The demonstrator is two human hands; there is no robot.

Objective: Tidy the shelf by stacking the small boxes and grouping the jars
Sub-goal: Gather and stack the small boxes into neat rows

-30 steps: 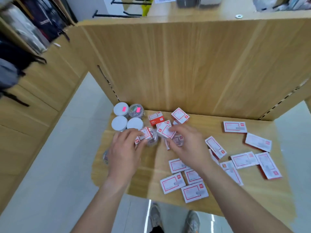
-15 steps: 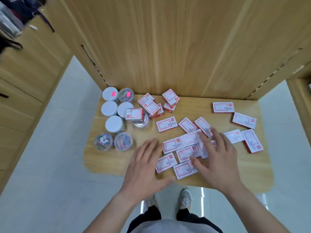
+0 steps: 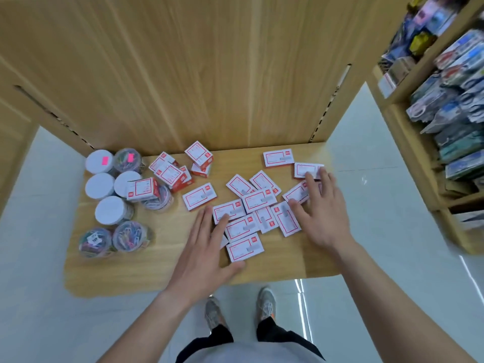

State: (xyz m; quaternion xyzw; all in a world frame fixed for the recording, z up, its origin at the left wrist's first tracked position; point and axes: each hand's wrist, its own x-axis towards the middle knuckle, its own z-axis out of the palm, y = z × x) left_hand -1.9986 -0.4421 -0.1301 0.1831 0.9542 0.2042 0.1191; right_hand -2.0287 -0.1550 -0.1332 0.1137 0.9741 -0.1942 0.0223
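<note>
The single head-worn camera looks steeply down and forward, from close above, on the light wooden shelf board [image 3: 110, 273] beneath both spread hands.

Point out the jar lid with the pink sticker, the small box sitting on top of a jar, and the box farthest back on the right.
Jar lid with pink sticker [image 3: 99, 161]: head view, centre of the white lid.
Box on the jar [image 3: 141, 189]: head view, its white top face.
Far-right back box [image 3: 278, 157]: head view, middle of its label.

Bare shelf [image 3: 131, 273] along the front; jars [image 3: 106, 210] crowd the left end
</note>
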